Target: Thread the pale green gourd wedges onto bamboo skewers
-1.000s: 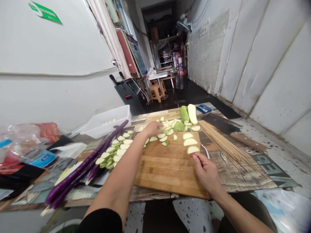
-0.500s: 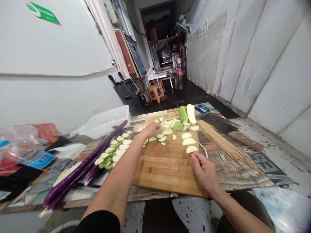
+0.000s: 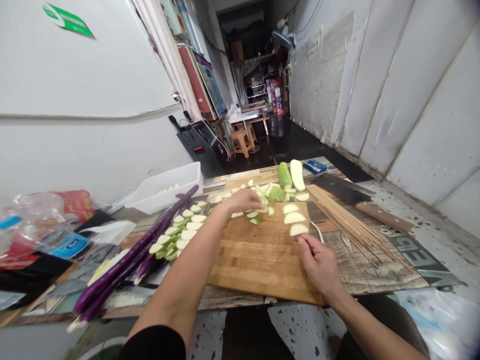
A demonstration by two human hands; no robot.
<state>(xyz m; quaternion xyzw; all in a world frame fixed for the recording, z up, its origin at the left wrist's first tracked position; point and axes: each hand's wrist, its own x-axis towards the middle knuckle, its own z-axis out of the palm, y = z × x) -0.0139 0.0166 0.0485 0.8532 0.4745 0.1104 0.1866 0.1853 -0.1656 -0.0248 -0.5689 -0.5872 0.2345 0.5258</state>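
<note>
My left hand [image 3: 243, 200] reaches across the wooden cutting board [image 3: 258, 257] and lies palm down, fingers stretched, on a heap of pale green squash slices [image 3: 262, 202] at its far edge. My right hand [image 3: 320, 265] rests on the board's right edge. Its thumb and fingers are pinched together right below the nearest of three larger slices [image 3: 299, 229]. What the pinch holds, if anything, is hidden. Two squash halves [image 3: 290, 175] lie beyond the heap.
More slices [image 3: 183, 230] lie in a row left of the board, beside long purple eggplants [image 3: 142, 245]. A bundle of bamboo skewers [image 3: 348, 225] and a cleaver [image 3: 352, 200] lie to the right. A white tray [image 3: 165, 187] stands at the back left, plastic bags [image 3: 45, 230] at far left.
My left hand has slid to the right, further onto the heap of slices, and its fingers have flattened. My right hand has stayed almost still by the nearest slice.
</note>
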